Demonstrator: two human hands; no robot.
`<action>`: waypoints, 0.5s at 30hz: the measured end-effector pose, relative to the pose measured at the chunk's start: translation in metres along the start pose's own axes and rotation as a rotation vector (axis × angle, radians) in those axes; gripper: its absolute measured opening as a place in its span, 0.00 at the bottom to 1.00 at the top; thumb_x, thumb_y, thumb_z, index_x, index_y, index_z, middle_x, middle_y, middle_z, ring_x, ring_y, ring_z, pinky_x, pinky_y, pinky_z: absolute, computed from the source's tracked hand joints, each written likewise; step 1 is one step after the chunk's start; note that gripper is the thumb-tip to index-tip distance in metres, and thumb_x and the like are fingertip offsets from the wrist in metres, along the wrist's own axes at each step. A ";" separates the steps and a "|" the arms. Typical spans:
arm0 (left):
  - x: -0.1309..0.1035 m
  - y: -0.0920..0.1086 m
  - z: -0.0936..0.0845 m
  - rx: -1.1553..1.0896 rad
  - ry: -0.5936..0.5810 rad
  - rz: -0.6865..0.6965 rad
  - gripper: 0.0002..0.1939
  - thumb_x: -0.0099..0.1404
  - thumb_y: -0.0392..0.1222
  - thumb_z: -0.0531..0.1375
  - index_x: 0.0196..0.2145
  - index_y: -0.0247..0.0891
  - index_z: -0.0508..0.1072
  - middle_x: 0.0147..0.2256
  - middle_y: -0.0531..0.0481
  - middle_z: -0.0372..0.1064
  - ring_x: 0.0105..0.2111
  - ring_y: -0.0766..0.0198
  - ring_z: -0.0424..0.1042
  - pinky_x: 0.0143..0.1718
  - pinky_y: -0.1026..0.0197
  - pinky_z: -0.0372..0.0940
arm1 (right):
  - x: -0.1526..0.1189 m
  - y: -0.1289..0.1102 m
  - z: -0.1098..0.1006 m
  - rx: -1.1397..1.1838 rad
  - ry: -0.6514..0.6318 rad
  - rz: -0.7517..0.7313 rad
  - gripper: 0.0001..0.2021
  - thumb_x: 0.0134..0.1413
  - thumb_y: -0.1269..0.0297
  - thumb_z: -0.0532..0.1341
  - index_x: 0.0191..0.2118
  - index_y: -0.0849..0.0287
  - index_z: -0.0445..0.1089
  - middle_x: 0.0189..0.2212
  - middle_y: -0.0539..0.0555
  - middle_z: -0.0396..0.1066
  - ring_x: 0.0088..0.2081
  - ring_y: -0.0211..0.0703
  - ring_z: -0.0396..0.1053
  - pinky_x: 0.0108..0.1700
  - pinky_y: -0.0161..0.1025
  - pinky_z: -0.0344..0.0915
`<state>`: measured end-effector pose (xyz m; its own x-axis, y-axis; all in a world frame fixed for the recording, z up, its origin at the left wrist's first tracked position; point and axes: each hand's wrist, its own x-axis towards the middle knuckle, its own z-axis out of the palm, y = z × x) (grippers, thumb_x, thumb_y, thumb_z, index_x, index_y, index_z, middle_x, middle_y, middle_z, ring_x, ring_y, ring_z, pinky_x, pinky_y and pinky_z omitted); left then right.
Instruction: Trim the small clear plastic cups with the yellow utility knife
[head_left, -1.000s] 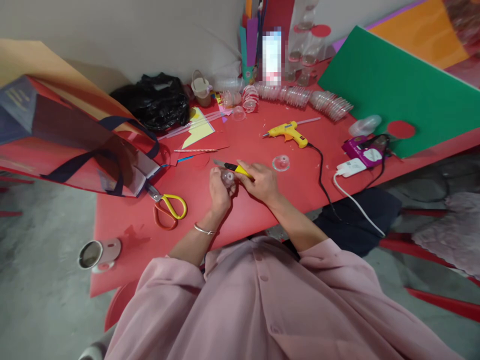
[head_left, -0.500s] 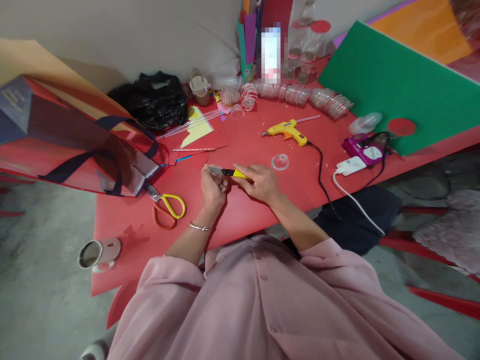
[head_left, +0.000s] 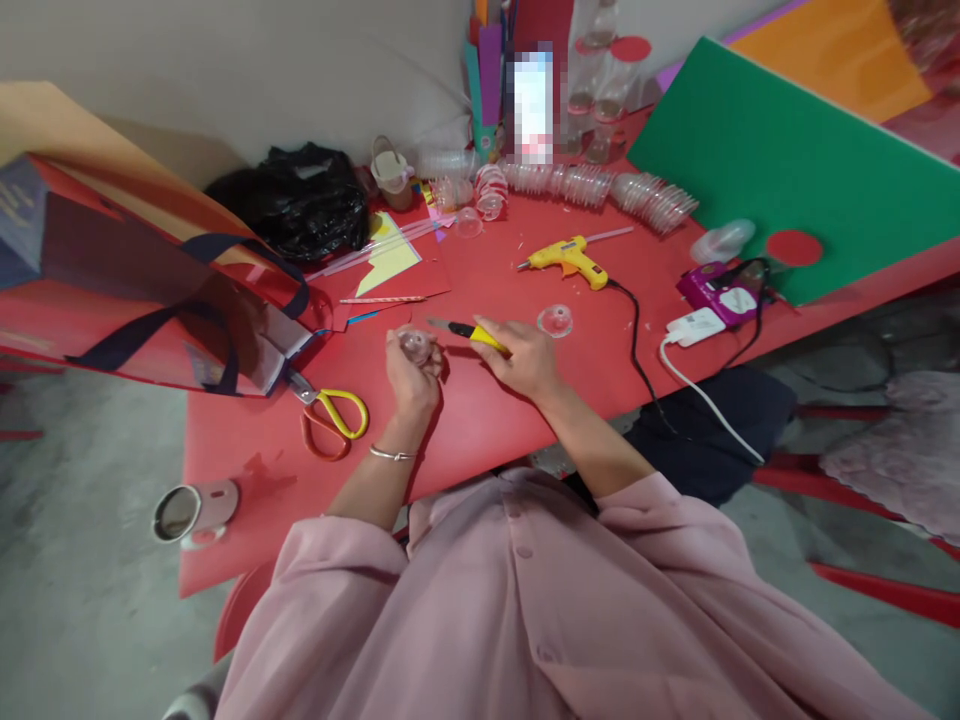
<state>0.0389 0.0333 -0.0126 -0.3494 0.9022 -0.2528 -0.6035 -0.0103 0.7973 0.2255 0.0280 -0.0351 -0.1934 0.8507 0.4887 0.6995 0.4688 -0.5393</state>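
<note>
My left hand (head_left: 414,378) is closed round a small clear plastic dome lid (head_left: 415,346), held just above the red table (head_left: 480,420). In my right hand (head_left: 525,358) is a utility knife (head_left: 480,336) with a yellow and black handle. Its bare blade points left, a little apart from the lid's far side. Another clear lid (head_left: 555,320) lies on the table beyond my right hand. A yellow glue gun (head_left: 566,262) with a stick in its back rests farther off.
Scissors (head_left: 330,420) with orange and yellow handles lie left, by a large paper bag (head_left: 150,300). Stacked clear lids (head_left: 585,185) line the back. A cup (head_left: 191,508) sits at the left edge. A purple power strip (head_left: 720,292) and green board (head_left: 795,170) stand right.
The knife blade has come away from the lid, and my right hand has drawn slightly right relative to the left. My left hand has lowered and turned, showing the lid's top.
</note>
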 end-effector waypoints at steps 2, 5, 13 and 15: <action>0.000 -0.004 0.000 -0.008 -0.031 -0.028 0.18 0.75 0.57 0.51 0.40 0.39 0.69 0.25 0.52 0.70 0.17 0.66 0.66 0.17 0.66 0.55 | -0.001 -0.006 0.002 0.016 -0.030 -0.069 0.25 0.70 0.45 0.56 0.64 0.52 0.70 0.38 0.55 0.77 0.40 0.44 0.72 0.45 0.40 0.65; -0.002 -0.007 0.000 -0.005 -0.067 -0.049 0.20 0.74 0.57 0.53 0.42 0.37 0.71 0.28 0.50 0.72 0.18 0.66 0.68 0.19 0.64 0.61 | -0.002 -0.012 0.003 0.020 -0.047 -0.110 0.25 0.70 0.45 0.56 0.64 0.52 0.71 0.37 0.54 0.76 0.40 0.44 0.71 0.45 0.39 0.65; -0.010 0.000 0.005 0.041 -0.115 -0.147 0.24 0.74 0.62 0.52 0.41 0.37 0.73 0.29 0.47 0.73 0.19 0.65 0.70 0.16 0.66 0.60 | -0.002 -0.011 0.002 0.023 -0.099 -0.104 0.25 0.70 0.45 0.56 0.64 0.50 0.71 0.39 0.55 0.77 0.41 0.44 0.71 0.45 0.40 0.65; -0.010 -0.001 0.005 0.059 -0.101 -0.152 0.26 0.73 0.64 0.52 0.41 0.37 0.74 0.25 0.50 0.70 0.16 0.66 0.67 0.14 0.67 0.56 | -0.003 -0.010 0.003 0.019 -0.095 -0.111 0.25 0.69 0.45 0.56 0.64 0.50 0.71 0.39 0.55 0.77 0.41 0.44 0.71 0.45 0.40 0.65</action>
<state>0.0463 0.0260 -0.0079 -0.1819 0.9302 -0.3190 -0.5999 0.1521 0.7855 0.2170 0.0219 -0.0336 -0.3337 0.8118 0.4791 0.6575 0.5647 -0.4988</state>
